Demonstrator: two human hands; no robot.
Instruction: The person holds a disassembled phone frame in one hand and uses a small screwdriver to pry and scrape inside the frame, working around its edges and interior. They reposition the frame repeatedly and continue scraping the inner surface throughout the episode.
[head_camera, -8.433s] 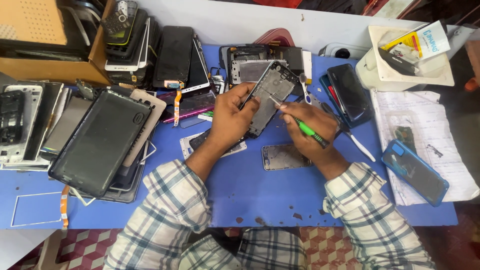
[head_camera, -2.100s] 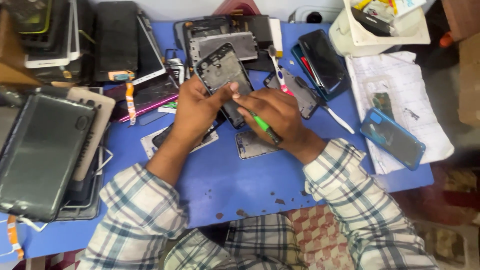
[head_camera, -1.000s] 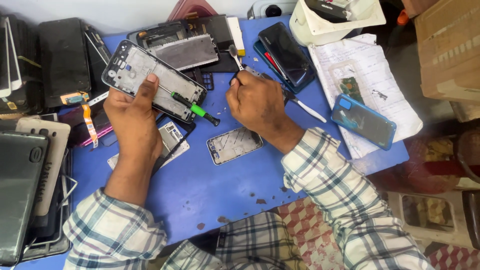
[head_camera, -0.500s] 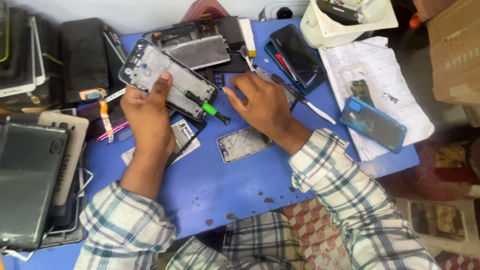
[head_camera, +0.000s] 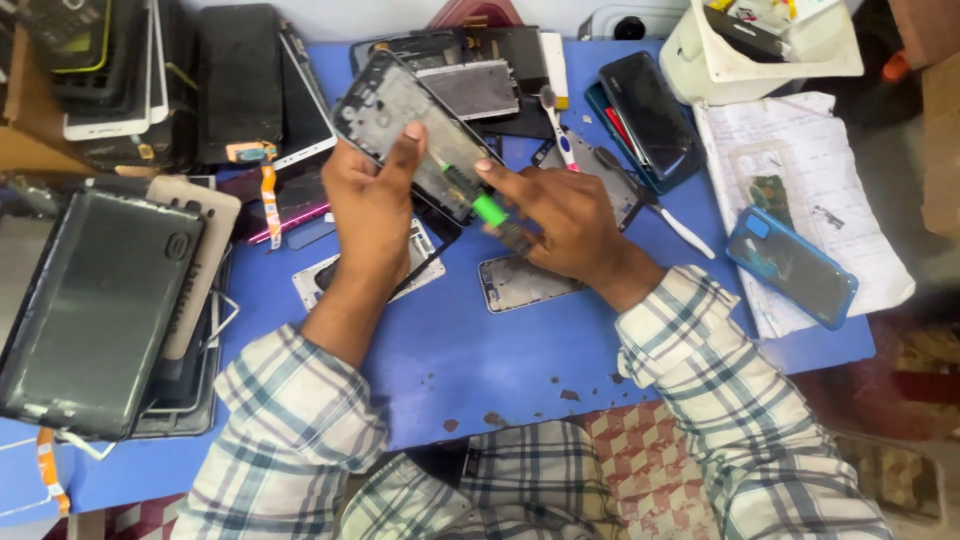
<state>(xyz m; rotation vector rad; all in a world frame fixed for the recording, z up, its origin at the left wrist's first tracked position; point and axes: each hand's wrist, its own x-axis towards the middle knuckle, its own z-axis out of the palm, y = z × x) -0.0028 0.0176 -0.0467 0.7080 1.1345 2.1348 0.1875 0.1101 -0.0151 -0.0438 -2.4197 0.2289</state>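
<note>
Left hand: we see our left hand gripping the opened phone frame from below, thumb pressed on its upper face and the other fingers clamped behind it, so the frame is tilted up off the table.
Right hand: our right hand holds the green-handled screwdriver, fingers closed around the handle, index finger stretched out along it toward the frame.
Phone frame: in the air over the far middle of the blue table, above a loose thin frame lying flat near our left wrist.
Screwdriver tip: on or just over the frame's inner face — we cannot tell whether it sits in a screw head.
Step in hand: we judge this to be work on a screw or small part inside the frame, with the tool at the spot.
Next move calls for: a steady left grip and the tip held square — a slip could scratch the inside.
Nearby, right: a small bare frame just below the right hand, a toothbrush and a dark phone farther off, a blue phone on papers.
Nearby, left: a big tablet on a stack, more dark screens at the far edge.
</note>
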